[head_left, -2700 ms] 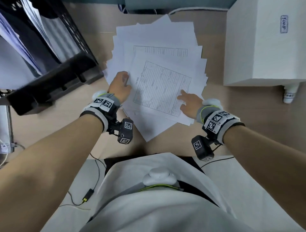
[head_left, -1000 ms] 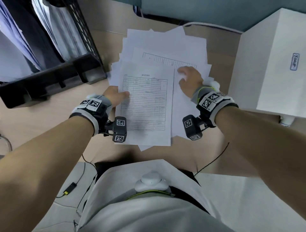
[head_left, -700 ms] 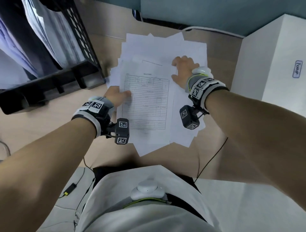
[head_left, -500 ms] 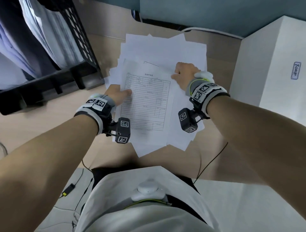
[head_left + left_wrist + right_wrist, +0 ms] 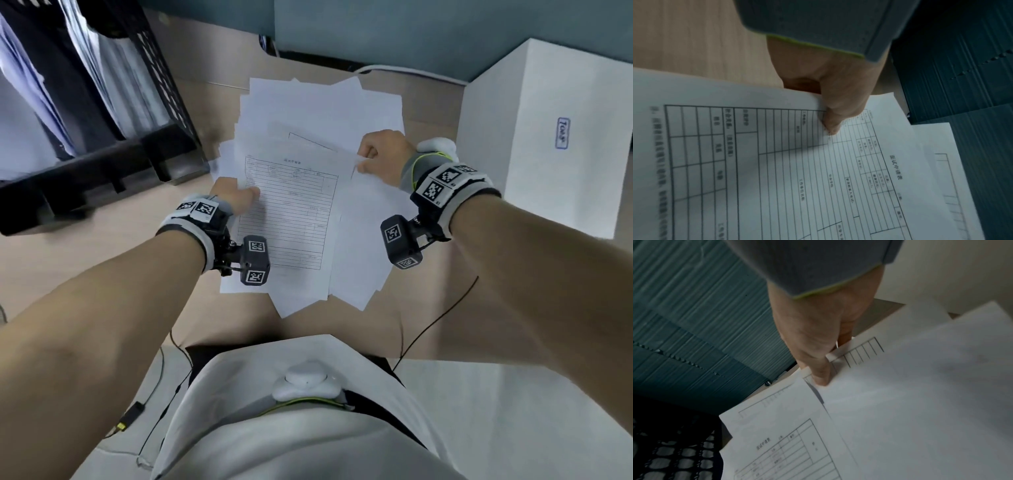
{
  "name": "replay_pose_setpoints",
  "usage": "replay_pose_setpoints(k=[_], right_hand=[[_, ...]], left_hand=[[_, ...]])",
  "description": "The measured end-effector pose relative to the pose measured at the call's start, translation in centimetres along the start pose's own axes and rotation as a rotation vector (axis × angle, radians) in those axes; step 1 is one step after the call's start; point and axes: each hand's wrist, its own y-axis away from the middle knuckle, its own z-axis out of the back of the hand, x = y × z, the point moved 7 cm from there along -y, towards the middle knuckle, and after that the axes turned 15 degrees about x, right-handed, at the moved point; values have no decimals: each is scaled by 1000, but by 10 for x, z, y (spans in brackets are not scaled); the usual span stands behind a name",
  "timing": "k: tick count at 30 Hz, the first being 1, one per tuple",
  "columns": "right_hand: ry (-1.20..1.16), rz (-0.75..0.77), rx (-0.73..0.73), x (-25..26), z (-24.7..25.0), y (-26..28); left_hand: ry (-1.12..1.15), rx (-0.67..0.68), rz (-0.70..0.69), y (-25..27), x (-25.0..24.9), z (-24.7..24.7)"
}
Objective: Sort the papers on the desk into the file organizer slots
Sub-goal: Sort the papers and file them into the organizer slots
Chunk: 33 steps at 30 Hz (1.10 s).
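Pinching one ruled form point(image 5: 291, 219) in my left hand point(image 5: 233, 200); my right hand point(image 5: 383, 157) grips flat white sheets point(image 5: 322, 113).

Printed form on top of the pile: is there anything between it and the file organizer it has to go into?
Nothing visible. The printed form is pinched at its left edge by the left hand and near its top right corner by the right hand. Only bare desk lies between it and the black file organizer to the left.
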Motion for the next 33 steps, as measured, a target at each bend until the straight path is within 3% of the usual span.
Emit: replay_pose_setpoints(k=[4, 7, 11, 14, 16, 23, 26, 30, 33], right_hand=[[-96, -228, -281, -19, 22, 24], [-224, -264, -512, -25, 44, 53], [-301, -61, -741, -10, 71, 87], [-390, 141, -828, 7, 84, 110], [-436, 192, -841, 17, 87, 123], [-714, 143, -805, 21, 63, 146], [-816, 132, -766, 17, 44, 149], [-1125, 129, -645, 16, 12, 141], [-1147, 98, -552, 14, -4, 137]], left_hand=[[22, -7, 37, 0, 20, 1], [28, -9, 30, 9, 23, 2], [9, 19, -53, 23, 21, 3], [33, 41, -166, 36, 20, 8], [124, 52, -250, 48, 19, 14], [482, 100, -500, 89, 14, 42], [511, 111, -537, 103, 5, 42], [551, 111, -579, 111, -7, 46], [610, 86, -603, 115, -22, 47]])
